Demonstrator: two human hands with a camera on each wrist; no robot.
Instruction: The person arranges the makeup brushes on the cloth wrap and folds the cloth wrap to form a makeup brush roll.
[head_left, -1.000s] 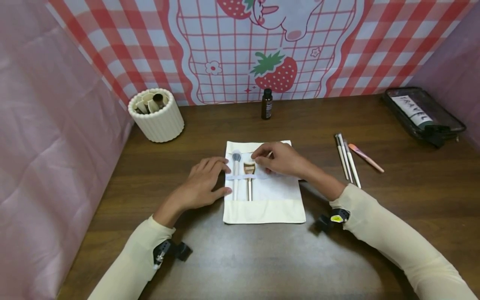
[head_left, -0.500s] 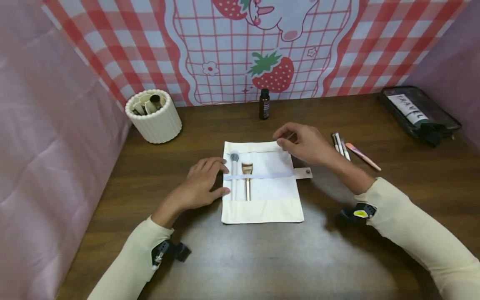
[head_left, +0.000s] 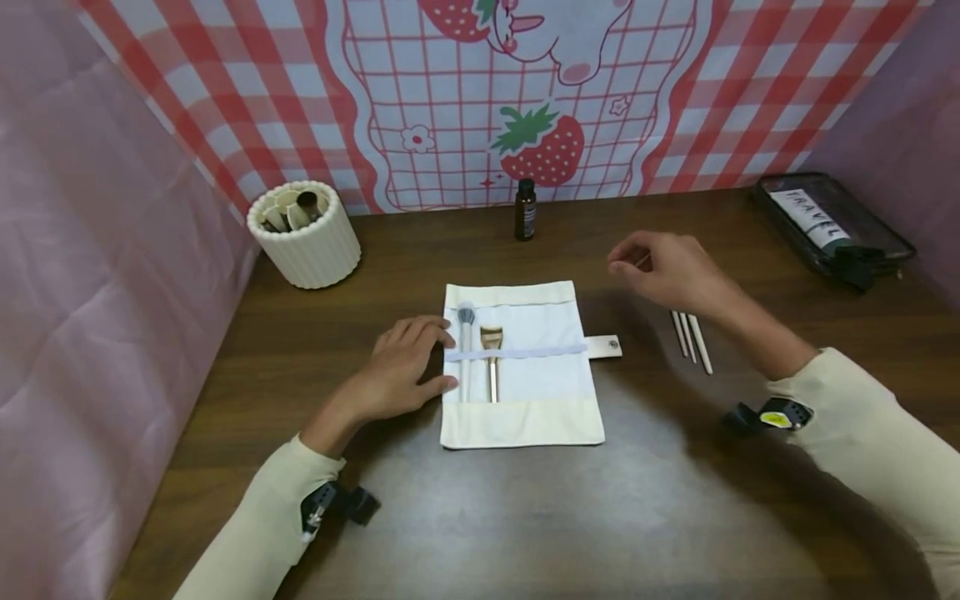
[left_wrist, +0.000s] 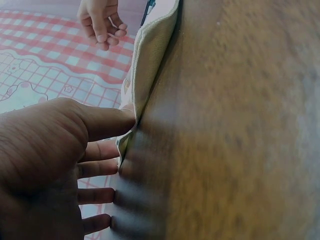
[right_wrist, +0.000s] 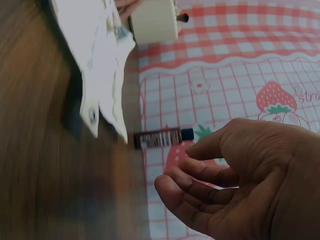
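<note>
Lying flat on the surface (head_left: pixel 480 525), the pouch (head_left: pixel 522 425) sits b/w the two hands, approx. mid-view, its tab (head_left: pixel 603 347) out to the right w/ a snap on it. Two brushes are tucked under the elastic (head_left: pixel 547 352) near its left side, heads toward the far edge: a grey brush (head_left: pixel 466 329) & a gold brush (head_left: pixel 492 379), side by side, not touching.

Left hand (head_left: pixel 405 362) rests at the pouch's left edge, thumb & index touching it, fingers spread & extended, not clenched. Right hand (head_left: pixel 671 267) hangs above the surface, right of the pouch, fingers loosely bent, thumb apart from them in the right wrist view; released, nothing seen in them. Three loose brushes (head_left: pixel 701 343) lie just beyond the tab; only the handles show, tops hidden by that hand.

Pouch looks like soft cloth: light, floppy, prob. creases or slides if tugged, so best held flat by an edge. Elastic should give under a fingertip. Brushes prob. v. light, stiff, a bit slick; best pinched mid-handle, clear of the bristles, which'd splay easily.

Bottle (head_left: pixel 526 212), cup (head_left: pixel 307 250) & travel case (head_left: pixel 832 221) stand/lie along the back.
</note>
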